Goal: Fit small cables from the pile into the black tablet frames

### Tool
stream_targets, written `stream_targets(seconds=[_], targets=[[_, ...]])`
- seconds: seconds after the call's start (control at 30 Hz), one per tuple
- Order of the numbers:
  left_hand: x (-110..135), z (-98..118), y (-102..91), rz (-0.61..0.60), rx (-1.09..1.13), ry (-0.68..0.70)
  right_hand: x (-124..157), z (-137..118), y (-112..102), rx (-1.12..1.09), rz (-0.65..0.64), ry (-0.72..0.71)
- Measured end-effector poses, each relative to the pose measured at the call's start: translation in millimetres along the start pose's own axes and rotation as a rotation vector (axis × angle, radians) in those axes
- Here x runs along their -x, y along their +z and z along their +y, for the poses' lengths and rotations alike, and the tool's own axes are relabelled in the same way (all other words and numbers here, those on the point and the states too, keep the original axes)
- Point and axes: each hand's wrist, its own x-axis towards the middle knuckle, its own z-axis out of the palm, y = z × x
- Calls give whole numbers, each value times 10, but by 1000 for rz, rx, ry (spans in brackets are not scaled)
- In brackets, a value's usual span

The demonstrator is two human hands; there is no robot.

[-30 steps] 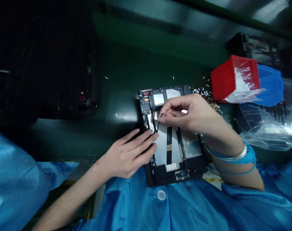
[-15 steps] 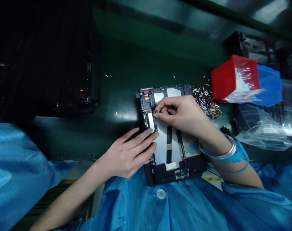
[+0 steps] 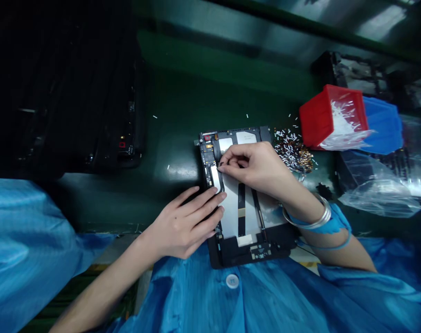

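Note:
An opened tablet (image 3: 247, 256) lies tilted near the bench's front edge, its silver battery (image 3: 231, 217) and dark flex cables exposed. My left hand (image 3: 184, 224) rests with fingers spread on its left side, fingertips over the lower end of a white strip (image 3: 215, 178). A thin black cable (image 3: 222, 182) curves beside that strip. At the cable's upper end, my right hand (image 3: 252, 164) is closed in a pinch, thumb against index finger, low over the battery. The fingertips hide exactly how the cable sits between them.
Small white and brown pieces (image 3: 290, 150) lie piled right of the tablet. Behind them stand a red bin (image 3: 314, 118) holding white pieces and a blue bin (image 3: 384, 125). Clear plastic bags (image 3: 377, 196) lie at right. Dark devices (image 3: 92, 92) fill the left; a blue sleeve (image 3: 19, 245) is nearby.
The view has shifted slightly, so the bench things appear a little displaced. Both hands keep nearly the same pose on the tablet, the right still pinched by the cable.

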Motion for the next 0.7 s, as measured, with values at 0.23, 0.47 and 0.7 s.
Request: stream_targets(seconds=[0.23, 0.47, 0.7], targets=[[-108, 18, -10, -25, -103, -52, 110, -42, -31, 109, 170, -64], [-292, -58, 2, 51, -141, -217, 674, 247, -217, 158, 528, 14], [27, 413, 155, 240, 90, -709, 1176, 630, 61, 404, 370, 218]])
